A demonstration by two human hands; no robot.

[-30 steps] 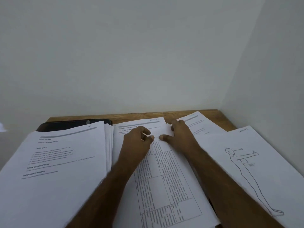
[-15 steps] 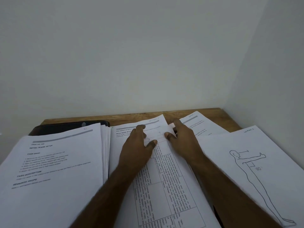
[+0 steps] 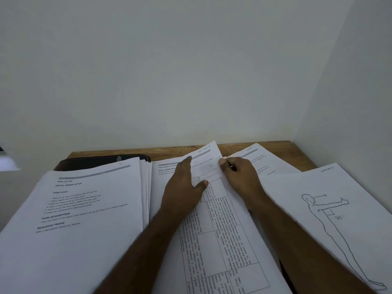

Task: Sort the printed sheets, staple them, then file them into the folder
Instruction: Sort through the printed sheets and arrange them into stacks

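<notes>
Printed sheets cover the wooden table (image 3: 297, 151). A thick stack (image 3: 84, 209) headed "Initial scene setup" lies at the left. In the middle lies a sheet with a printed table (image 3: 222, 240), marked "4" by hand, on top of another text sheet (image 3: 163, 177). My left hand (image 3: 182, 194) lies flat on these middle sheets, fingers spread. My right hand (image 3: 239, 177) pinches the table sheet's upper right edge between thumb and fingers. A sheet with a body outline drawing (image 3: 331, 219) lies at the right. Another text sheet (image 3: 261, 160) lies behind my right hand.
A black folder-like object (image 3: 95, 161) shows behind the left stack, mostly covered. White walls close the table at the back and right. Something white (image 3: 8, 162) sits at the far left edge of view.
Both hands have slid toward the far edge of the middle sheets. My left hand has spread out flat. The table sheet's top edge has shifted up under my right fingers.
</notes>
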